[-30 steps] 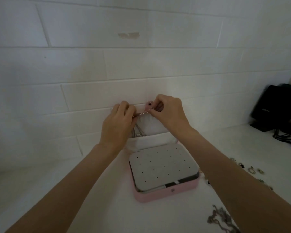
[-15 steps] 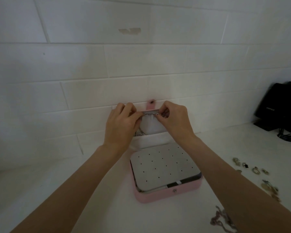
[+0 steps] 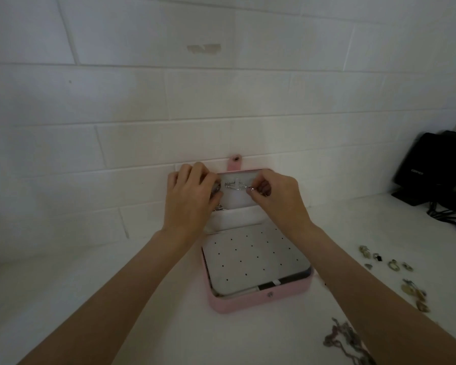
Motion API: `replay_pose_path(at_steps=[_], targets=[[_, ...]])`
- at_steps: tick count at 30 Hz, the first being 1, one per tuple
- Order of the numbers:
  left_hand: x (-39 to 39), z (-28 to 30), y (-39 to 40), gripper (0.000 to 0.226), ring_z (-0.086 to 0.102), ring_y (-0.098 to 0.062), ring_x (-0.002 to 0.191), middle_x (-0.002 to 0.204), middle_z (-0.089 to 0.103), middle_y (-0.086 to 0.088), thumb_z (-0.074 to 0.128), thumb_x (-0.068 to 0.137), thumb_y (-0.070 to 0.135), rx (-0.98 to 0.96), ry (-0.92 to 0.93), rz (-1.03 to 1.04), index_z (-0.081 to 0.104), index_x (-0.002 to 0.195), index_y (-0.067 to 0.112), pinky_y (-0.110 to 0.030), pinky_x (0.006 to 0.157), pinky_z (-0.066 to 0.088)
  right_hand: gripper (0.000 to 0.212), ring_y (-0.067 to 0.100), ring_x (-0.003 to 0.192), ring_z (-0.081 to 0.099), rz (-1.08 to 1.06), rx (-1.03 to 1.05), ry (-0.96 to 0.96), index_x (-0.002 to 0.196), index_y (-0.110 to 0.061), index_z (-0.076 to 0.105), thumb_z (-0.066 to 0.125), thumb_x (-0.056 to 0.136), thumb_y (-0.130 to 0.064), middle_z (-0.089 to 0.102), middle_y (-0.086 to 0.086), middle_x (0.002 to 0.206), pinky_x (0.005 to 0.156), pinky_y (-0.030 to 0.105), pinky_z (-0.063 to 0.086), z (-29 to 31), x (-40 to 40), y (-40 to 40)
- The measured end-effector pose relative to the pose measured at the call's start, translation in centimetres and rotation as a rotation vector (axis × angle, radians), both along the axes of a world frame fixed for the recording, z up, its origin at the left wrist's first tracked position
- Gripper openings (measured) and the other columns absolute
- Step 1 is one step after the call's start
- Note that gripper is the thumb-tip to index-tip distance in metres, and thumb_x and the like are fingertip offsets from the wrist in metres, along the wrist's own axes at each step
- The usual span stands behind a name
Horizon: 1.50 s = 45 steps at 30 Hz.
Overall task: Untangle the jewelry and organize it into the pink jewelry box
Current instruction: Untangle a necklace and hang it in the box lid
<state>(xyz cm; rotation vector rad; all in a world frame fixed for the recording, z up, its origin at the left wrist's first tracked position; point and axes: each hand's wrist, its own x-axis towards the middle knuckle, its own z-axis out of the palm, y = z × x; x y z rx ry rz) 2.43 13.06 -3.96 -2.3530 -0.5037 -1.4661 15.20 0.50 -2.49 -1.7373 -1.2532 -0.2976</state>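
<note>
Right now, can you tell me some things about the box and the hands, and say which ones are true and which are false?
1. The pink box is open, its lid leaning against the wall. True.
2. Both hands are down on the dotted panel. False: the left hand and right hand are up at the lid.
3. A silver chain stretches between the two hands. True.
4. The small earrings sit inside the box. False: they lie on the table, right of the box.
5. A tangled chain lies on the table near the right forearm. True.
</note>
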Motion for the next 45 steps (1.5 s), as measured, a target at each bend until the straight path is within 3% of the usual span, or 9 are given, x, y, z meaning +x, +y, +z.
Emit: replay_pose_path(at_steps=[5,12,25,30,33,37,39,42,45], targets=[[-0.1,0.0,-0.3,0.015,0.045,-0.025,0.080,0.080,0.056,-0.007,0.072,0.068,0.021,-0.013,0.026,0.048,0.063,0.075,0.010,-0.033,0.074,0.027,0.010,0.016,0.064,0.054,-0.085,0.085,0.024,0.075,-0.005,0.060,0.068,0.079,-0.001,0.058,0.002,0.068,0.065,0.029,0.048,1.2,-0.1,0.7],[0.4,0.0,-0.8,0.008,0.044,-0.023,0.074,0.071,0.053,-0.005,0.066,0.071,0.013,-0.008,-0.029,0.038,0.060,0.066,0.009,-0.031,0.071,0.026,0.008,0.023,0.066,0.056,-0.065,0.125,-0.179,0.076,-0.001,0.058,0.065,0.078,0.000,0.061,0.009,0.071,0.065,0.037,0.047,3.3,-0.7,2.0],[0.3,-0.3,-0.8,0.011,0.036,-0.019,0.075,0.071,0.053,-0.004,0.064,0.075,0.013,0.004,-0.036,0.030,0.059,0.065,0.010,-0.031,0.071,0.026,0.006,0.020,0.060,0.058,-0.051,0.102,-0.231,0.079,-0.002,0.071,0.068,0.077,0.002,0.064,0.010,0.071,0.060,0.036,0.053,-1.1,-0.6,-0.1],[0.3,-0.2,-0.8,0.011,0.035,-0.019,0.076,0.070,0.053,-0.004,0.064,0.074,0.015,-0.001,-0.032,0.060,0.060,0.065,0.010,-0.031,0.072,0.026,0.009,0.012,0.073,0.052,-0.035,-0.198,-0.028,0.089,-0.002,0.070,0.063,0.084,-0.004,0.067,0.009,0.084,0.073,0.028,0.049,-1.2,-1.7,0.1],[0.3,-0.4,-0.9,0.012,0.035,-0.019,0.077,0.070,0.054,-0.004,0.065,0.073,0.018,-0.014,-0.014,0.062,0.061,0.064,0.011,-0.032,0.073,0.026,0.012,0.014,0.080,0.051,-0.052,-0.305,0.164,0.096,-0.003,0.063,0.056,0.087,-0.004,0.062,0.007,0.088,0.062,0.018,0.041,-0.7,-1.9,0.7],[-0.1,-0.8,-1.1,0.024,0.037,-0.019,0.079,0.071,0.055,-0.002,0.057,0.080,0.028,-0.071,-0.033,0.034,0.066,0.063,0.014,-0.033,0.075,0.027,0.021,0.022,0.053,0.044,0.040,-0.220,0.672,0.077,-0.007,0.055,0.040,0.091,-0.003,0.055,0.010,0.069,0.048,0.028,0.035,0.5,-2.8,1.1],[-0.7,-0.6,-1.1,0.026,0.037,-0.019,0.080,0.073,0.056,-0.003,0.055,0.082,0.029,-0.105,-0.056,0.004,0.069,0.066,0.014,-0.033,0.075,0.026,0.027,0.016,0.048,0.036,0.072,-0.218,0.764,0.071,-0.006,0.056,0.039,0.092,-0.007,0.046,0.002,0.059,0.046,0.026,0.030,1.1,-2.9,0.7],[-1.8,-0.2,-0.8,0.025,0.037,-0.018,0.079,0.074,0.056,-0.003,0.053,0.082,0.030,-0.140,-0.074,0.026,0.070,0.071,0.015,-0.032,0.074,0.025,0.025,0.012,0.052,0.039,0.032,-0.330,0.478,0.084,-0.006,0.067,0.045,0.094,-0.013,0.046,-0.002,0.058,0.043,0.019,0.033,1.1,-2.5,0.5],[-2.4,-0.3,-0.7,0.027,0.037,-0.018,0.079,0.074,0.057,-0.003,0.052,0.083,0.031,-0.146,-0.061,0.035,0.071,0.072,0.015,-0.033,0.074,0.024,0.025,0.017,0.072,0.056,-0.071,-0.416,0.158,0.092,-0.007,0.068,0.047,0.096,-0.019,0.064,0.004,0.079,0.064,0.027,0.044,0.2,-2.3,0.7]])
